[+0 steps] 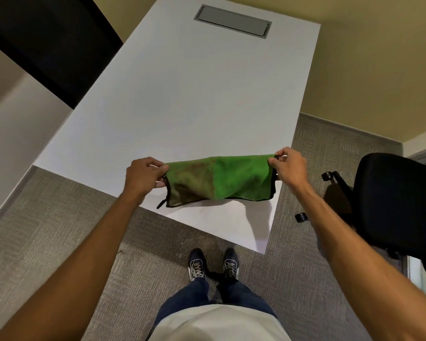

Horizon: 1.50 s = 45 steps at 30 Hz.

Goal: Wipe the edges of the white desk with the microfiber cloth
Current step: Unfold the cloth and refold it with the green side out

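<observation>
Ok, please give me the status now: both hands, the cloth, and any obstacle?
Left hand and right hand each pinch one end of green cloth. Cloth stretched above white desk, near edge. Black chair at right, clear of desk.

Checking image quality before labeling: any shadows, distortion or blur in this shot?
Head view: wide-angle bending skews the white desk; the green cloth, stretched between left hand and right hand, casts a soft shadow below it; focus is reasonably sharp, lighting even, no glare.
</observation>
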### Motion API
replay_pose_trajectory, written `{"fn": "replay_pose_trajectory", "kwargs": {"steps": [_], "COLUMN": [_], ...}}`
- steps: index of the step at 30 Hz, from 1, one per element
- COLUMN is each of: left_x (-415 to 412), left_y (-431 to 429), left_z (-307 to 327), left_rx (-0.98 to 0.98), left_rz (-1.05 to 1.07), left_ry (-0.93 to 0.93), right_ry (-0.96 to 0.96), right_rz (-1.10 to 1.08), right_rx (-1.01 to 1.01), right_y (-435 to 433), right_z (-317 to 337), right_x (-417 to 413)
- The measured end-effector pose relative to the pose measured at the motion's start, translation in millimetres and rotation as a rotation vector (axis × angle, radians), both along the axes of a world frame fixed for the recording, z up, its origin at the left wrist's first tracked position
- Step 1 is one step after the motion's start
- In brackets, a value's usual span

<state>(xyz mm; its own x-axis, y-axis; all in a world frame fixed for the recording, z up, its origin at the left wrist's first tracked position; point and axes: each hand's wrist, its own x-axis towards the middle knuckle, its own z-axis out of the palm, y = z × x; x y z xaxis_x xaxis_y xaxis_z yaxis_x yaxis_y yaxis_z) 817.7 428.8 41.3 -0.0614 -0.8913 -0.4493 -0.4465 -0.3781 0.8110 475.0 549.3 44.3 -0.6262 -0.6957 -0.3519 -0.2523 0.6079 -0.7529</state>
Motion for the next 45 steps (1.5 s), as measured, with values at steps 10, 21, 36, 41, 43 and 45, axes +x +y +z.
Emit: {"fn": "replay_pose_trajectory", "kwargs": {"steps": [10,21,36,41,43,45], "left_x": [16,49,40,21,10,0], "left_y": [4,8,89,96,97,97], "left_z": [10,-2,-115,-93,-81,-73], "left_rx": [-0.269,-0.385,-0.056,-0.271,-0.401,-0.472], "left_rz": [-0.097,-0.04,-0.345,-0.402,-0.454,-0.509], "left_ry": [-0.242,0.0,-0.336,-0.296,-0.263,-0.251], "right_ry": [0.123,-0.386,-0.071,-0.034,-0.05,-0.037], "right_rz": [0.243,-0.223,-0.304,0.093,0.252,0.393], "right_rx": [-0.017,-0.343,0.295,0.048,0.003,-0.033], "right_y": [10,33,55,20,11,4], "right_z": [12,2,-78,-55,-48,-44], "right_x": [-6,-21,25,89,117,142]}}
